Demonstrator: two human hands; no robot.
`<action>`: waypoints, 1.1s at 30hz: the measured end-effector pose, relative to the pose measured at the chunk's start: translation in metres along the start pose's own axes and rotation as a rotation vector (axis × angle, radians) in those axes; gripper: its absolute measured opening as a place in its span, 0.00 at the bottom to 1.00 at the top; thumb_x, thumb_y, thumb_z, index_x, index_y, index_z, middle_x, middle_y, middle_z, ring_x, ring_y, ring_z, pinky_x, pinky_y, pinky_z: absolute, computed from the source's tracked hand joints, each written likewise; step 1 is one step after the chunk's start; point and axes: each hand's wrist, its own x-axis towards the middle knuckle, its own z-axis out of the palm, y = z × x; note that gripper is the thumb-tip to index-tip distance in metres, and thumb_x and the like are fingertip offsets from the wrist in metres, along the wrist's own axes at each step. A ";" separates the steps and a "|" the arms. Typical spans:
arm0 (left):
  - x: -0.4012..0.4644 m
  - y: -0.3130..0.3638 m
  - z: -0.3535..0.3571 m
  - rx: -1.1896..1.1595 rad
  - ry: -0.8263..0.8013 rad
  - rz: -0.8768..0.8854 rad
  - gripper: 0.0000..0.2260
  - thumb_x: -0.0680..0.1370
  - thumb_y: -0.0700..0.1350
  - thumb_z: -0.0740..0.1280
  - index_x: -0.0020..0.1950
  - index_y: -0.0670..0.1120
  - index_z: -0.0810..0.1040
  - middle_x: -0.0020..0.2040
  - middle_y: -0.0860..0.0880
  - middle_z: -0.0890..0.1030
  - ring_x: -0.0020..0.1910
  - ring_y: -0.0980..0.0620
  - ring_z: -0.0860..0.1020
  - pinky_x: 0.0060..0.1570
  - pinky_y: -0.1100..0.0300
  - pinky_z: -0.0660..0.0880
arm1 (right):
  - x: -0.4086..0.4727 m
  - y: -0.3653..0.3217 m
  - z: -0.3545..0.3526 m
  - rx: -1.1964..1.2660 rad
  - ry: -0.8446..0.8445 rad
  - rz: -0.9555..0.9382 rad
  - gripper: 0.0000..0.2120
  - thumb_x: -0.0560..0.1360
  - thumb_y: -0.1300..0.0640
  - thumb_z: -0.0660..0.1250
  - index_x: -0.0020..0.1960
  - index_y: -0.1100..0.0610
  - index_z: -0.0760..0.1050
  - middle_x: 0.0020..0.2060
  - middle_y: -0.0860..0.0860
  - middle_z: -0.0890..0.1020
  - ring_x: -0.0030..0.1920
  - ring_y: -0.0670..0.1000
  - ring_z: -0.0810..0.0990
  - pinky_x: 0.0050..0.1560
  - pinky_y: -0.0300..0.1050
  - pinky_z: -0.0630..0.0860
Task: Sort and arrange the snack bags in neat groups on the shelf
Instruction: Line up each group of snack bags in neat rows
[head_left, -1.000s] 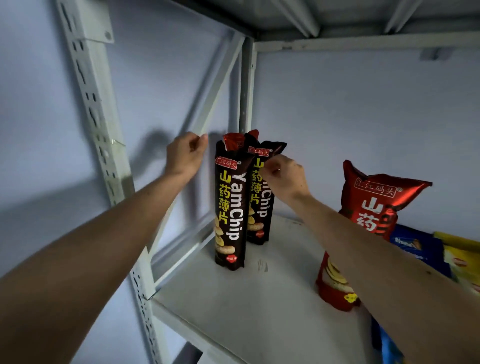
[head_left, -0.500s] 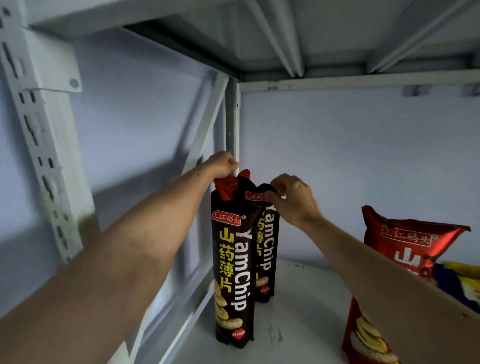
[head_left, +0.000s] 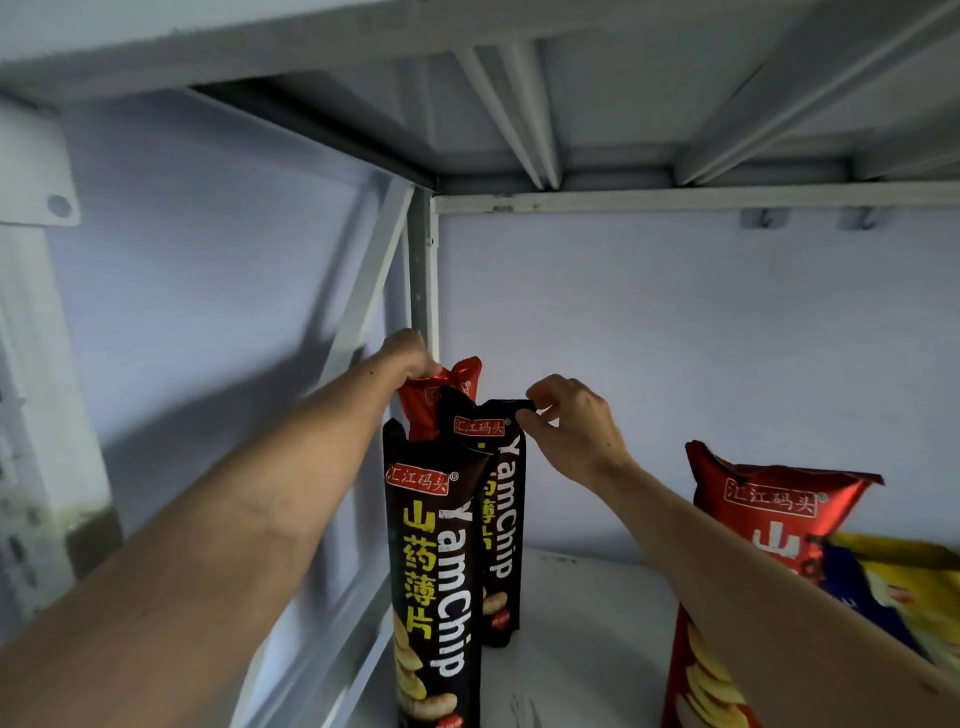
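Two tall black Yam Chip bags stand upright in the shelf's back left corner, one (head_left: 434, 587) in front and one (head_left: 503, 540) behind it. A red bag (head_left: 428, 410) sticks up behind the front black bag, mostly hidden. My left hand (head_left: 410, 356) grips the red bag's top edge. My right hand (head_left: 569, 428) pinches the top corner of the rear black bag. Another red Yam Chip bag (head_left: 753, 525) stands at the right, partly behind my right forearm.
A blue bag (head_left: 857, 597) and a yellow bag (head_left: 914, 571) lean at the far right. The white shelf board (head_left: 582, 634) runs between the bag groups. A diagonal brace (head_left: 363, 291) and corner post (head_left: 422, 270) stand at the left; the upper shelf (head_left: 571, 104) is close overhead.
My view has moved closer and tilted upward. My left hand went from the shelf's brace to the red bag's top. My right hand rose from the rear black bag's side to its top corner.
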 end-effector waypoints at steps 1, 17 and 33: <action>0.001 0.003 -0.004 -0.046 0.012 0.020 0.18 0.74 0.44 0.73 0.60 0.36 0.77 0.56 0.40 0.81 0.54 0.43 0.80 0.53 0.55 0.77 | -0.001 0.000 -0.002 -0.002 0.005 0.005 0.13 0.76 0.50 0.66 0.58 0.52 0.76 0.53 0.47 0.78 0.51 0.49 0.80 0.50 0.48 0.78; -0.022 0.134 0.001 -0.279 0.070 0.396 0.14 0.77 0.45 0.69 0.58 0.38 0.78 0.57 0.41 0.80 0.56 0.45 0.78 0.48 0.58 0.72 | -0.012 0.007 -0.073 -0.123 0.018 -0.019 0.12 0.76 0.51 0.67 0.58 0.54 0.75 0.52 0.48 0.81 0.51 0.50 0.80 0.51 0.50 0.80; -0.062 0.154 0.118 -0.240 -0.378 0.363 0.12 0.77 0.44 0.70 0.55 0.38 0.78 0.51 0.40 0.80 0.49 0.43 0.80 0.46 0.49 0.78 | -0.064 0.036 -0.146 -0.588 -0.250 0.096 0.32 0.65 0.32 0.70 0.61 0.49 0.73 0.53 0.45 0.81 0.52 0.50 0.79 0.53 0.47 0.72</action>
